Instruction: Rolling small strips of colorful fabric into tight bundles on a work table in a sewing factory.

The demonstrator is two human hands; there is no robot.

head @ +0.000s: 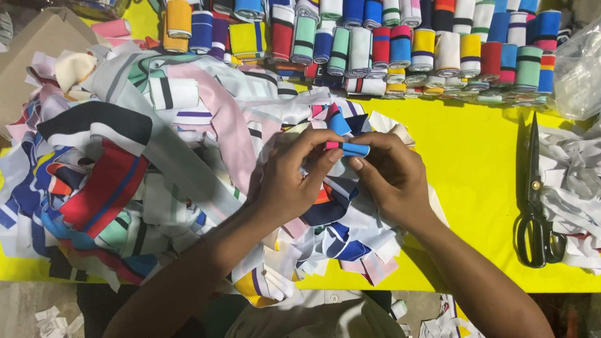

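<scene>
Item, frame centre: pink-and-blue fabric strip (pixel 347 149), pinched by left hand (pixel 291 178) and right hand (pixel 391 178); rolling stage; next needs tight turns.

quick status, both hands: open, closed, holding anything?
Left hand: closed, fingertips pinching the small pink-and-blue fabric roll.
Right hand: closed, pinching the same roll from the other end.

Small pink-and-blue fabric roll (pixel 347 148), horizontal, above scraps.
</scene>
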